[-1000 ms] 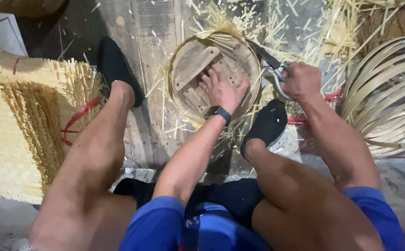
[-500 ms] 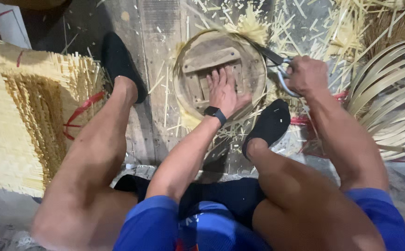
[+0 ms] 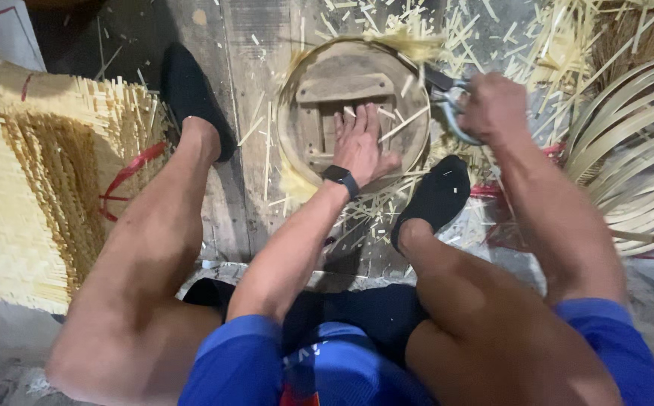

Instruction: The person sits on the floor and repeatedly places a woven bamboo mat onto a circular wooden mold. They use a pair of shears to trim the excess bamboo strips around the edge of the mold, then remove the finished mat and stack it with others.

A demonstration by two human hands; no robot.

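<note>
The left hand (image 3: 360, 143) lies flat, fingers spread, on the round wooden form (image 3: 353, 113) on the floor between the feet. The right hand (image 3: 494, 107) is closed around scissors (image 3: 447, 98) at its right rim.

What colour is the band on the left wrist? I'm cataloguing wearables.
Black, seen in the head view: the wrist band sits just behind the left hand.

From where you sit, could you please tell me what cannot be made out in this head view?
- Grey metal shears: the right hand covers the handles, and the blade tips are lost among pale bamboo splinters.
- Round wooden form with crossbars: the flat left hand hides part of its middle.
- Stack of woven yellow bamboo mats: cut off by the left edge.
- Bundle of curved bamboo strips: cut off by the right edge.
</note>
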